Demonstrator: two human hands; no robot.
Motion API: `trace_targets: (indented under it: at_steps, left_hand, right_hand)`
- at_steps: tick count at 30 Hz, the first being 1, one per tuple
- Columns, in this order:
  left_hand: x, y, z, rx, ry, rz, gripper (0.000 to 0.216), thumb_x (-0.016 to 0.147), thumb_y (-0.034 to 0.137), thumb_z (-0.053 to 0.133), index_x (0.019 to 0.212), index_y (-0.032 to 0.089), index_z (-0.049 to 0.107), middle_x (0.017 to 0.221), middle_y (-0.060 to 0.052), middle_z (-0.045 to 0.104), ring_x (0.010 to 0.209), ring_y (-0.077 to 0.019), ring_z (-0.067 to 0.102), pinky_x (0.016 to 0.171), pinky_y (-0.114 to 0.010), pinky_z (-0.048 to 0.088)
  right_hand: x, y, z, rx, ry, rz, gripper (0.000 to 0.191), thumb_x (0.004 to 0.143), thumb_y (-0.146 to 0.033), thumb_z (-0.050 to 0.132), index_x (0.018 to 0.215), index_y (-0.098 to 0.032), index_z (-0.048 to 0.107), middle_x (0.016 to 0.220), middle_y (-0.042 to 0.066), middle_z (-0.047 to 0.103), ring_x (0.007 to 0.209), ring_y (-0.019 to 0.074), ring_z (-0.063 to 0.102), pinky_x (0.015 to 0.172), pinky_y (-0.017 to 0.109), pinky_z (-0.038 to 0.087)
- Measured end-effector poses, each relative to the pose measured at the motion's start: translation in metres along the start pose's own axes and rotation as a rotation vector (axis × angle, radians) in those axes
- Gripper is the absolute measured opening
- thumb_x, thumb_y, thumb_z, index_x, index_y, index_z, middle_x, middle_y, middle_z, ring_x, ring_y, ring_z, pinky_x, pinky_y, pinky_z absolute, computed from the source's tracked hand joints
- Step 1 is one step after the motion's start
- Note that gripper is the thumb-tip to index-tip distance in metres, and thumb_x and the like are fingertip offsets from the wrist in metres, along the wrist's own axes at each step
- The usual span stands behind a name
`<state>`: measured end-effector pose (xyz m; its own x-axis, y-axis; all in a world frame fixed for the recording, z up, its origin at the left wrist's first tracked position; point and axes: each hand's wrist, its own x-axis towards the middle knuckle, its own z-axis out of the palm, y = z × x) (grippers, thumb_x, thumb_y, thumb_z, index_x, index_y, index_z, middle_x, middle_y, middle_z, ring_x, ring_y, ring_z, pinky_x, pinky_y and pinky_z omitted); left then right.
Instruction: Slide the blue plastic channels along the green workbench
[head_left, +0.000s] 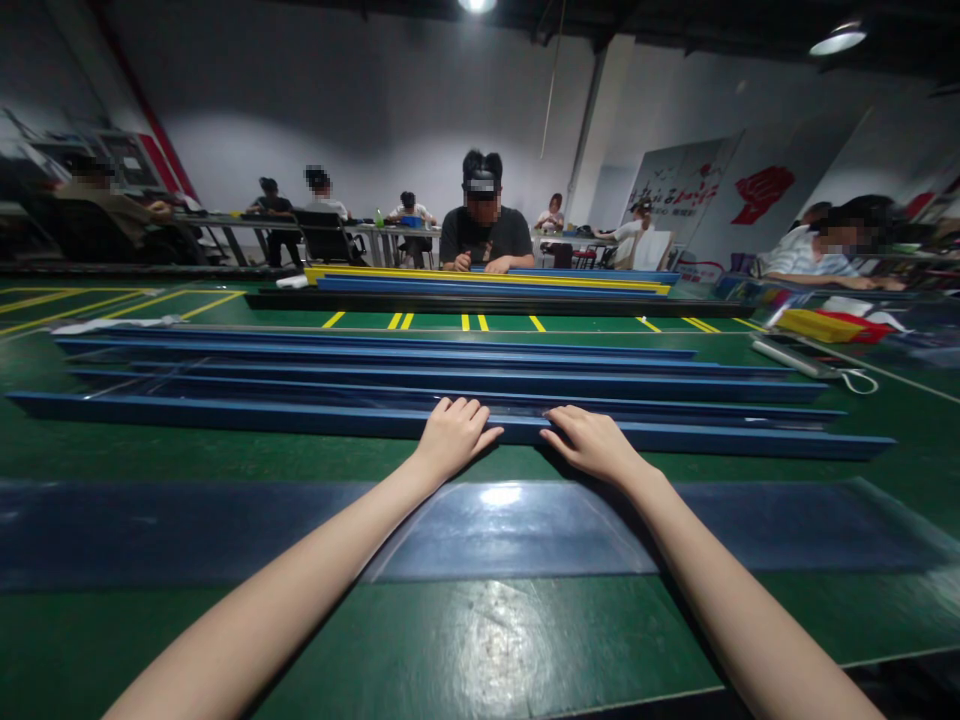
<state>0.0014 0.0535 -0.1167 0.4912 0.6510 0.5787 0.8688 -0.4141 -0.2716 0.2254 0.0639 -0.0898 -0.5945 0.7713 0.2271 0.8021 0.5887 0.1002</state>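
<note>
Long channels (pixel 262 417) are showing solid blue upon a glossy green tabletop (pixel 420 640), which is bearing yellow stripes (pixel 394 322). Nearer, a flat sheet (pixel 510 545) is gleaming translucent grey-blue. Beyond, I am seeing a red fist (pixel 761 193).

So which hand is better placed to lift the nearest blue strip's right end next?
Likely the right hand: at the nearest blue strip, it is closer to that end than the left hand.

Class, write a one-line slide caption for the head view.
Left hand and right hand on the nearest long blue strip, a glossy sheet closer in on the green table.
</note>
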Motion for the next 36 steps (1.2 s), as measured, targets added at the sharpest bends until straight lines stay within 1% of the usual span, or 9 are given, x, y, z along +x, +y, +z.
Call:
trace_targets:
  at_steps: [6, 12, 24, 36]
  left_hand:
    - [0.0003, -0.0002, -0.0011, -0.004, 0.007, 0.007, 0.033, 0.087, 0.042, 0.039, 0.077, 0.015, 0.055, 0.075, -0.005, 0.060, 0.072, -0.0186, 0.052, 0.064, -0.031, 0.029]
    - [0.0002, -0.0001, -0.0002, -0.009, 0.010, 0.005, 0.034, 0.087, 0.042, 0.039, 0.076, 0.015, 0.055, 0.074, -0.005, 0.060, 0.071, -0.0185, 0.052, 0.064, -0.031, 0.029]
    - [-0.0001, -0.0005, 0.0014, 0.003, 0.026, 0.004, 0.034, 0.087, 0.043, 0.039, 0.073, 0.016, 0.054, 0.072, -0.004, 0.060, 0.069, -0.0179, 0.052, 0.062, -0.031, 0.029]
    - [-0.0001, -0.0004, 0.0004, -0.014, 0.014, 0.002, 0.034, 0.087, 0.043, 0.039, 0.074, 0.015, 0.054, 0.072, -0.004, 0.060, 0.069, -0.0178, 0.052, 0.061, -0.030, 0.030]
  right_hand:
    - [0.0003, 0.0015, 0.0006, 0.046, 0.018, -0.023, 0.035, 0.089, -0.036, 0.033, 0.109, -0.015, 0.053, 0.111, 0.010, 0.058, 0.100, 0.0188, 0.053, 0.079, 0.027, 0.041]
    - [0.0003, 0.0026, 0.0023, 0.055, 0.037, -0.031, 0.036, 0.089, -0.035, 0.033, 0.110, -0.014, 0.053, 0.113, 0.010, 0.057, 0.102, 0.0190, 0.053, 0.082, 0.028, 0.041]
    - [0.0004, 0.0046, 0.0043, 0.052, 0.054, -0.041, 0.037, 0.088, -0.036, 0.034, 0.111, -0.014, 0.054, 0.112, 0.011, 0.058, 0.100, 0.0200, 0.054, 0.082, 0.030, 0.043]
    - [0.0012, 0.0047, 0.0042, 0.059, 0.057, -0.041, 0.037, 0.088, -0.035, 0.035, 0.111, -0.014, 0.055, 0.111, 0.011, 0.059, 0.099, 0.0199, 0.055, 0.081, 0.030, 0.043]
